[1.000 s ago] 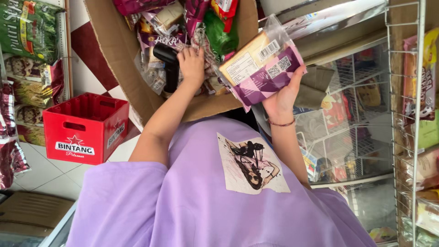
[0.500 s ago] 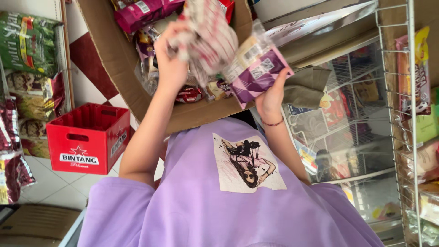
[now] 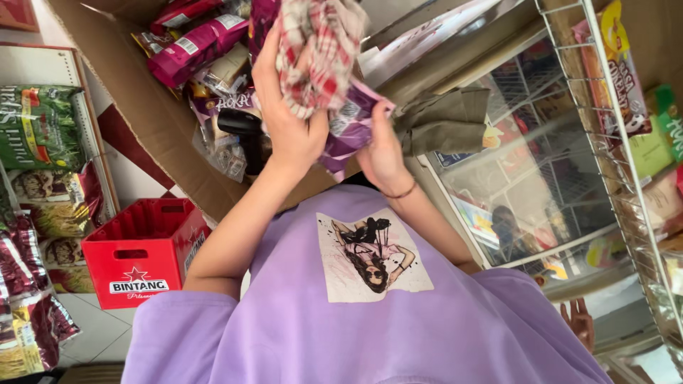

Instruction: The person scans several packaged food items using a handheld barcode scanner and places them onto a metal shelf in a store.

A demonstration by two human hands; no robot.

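- Hands meet over the open cardboard box (image 3: 142, 135), in front of the person's purple shirt (image 3: 398, 334).
- The left hand (image 3: 288, 131) has its grip clenched on a red-and-cream checked packet (image 3: 316, 53), lifted above the box.
- The right hand (image 3: 380, 153), with a thin band on the wrist, has its grip grasping a purple snack packet (image 3: 348, 124) just beside the checked one; the two packets touch.
- Inside the box lie pink packets (image 3: 196, 46) and a dark one, packed close.
- A red plastic crate (image 3: 142, 252) stands on the floor, left of the box.
- A wire rack (image 3: 605, 121) with snack bags stands to the right.
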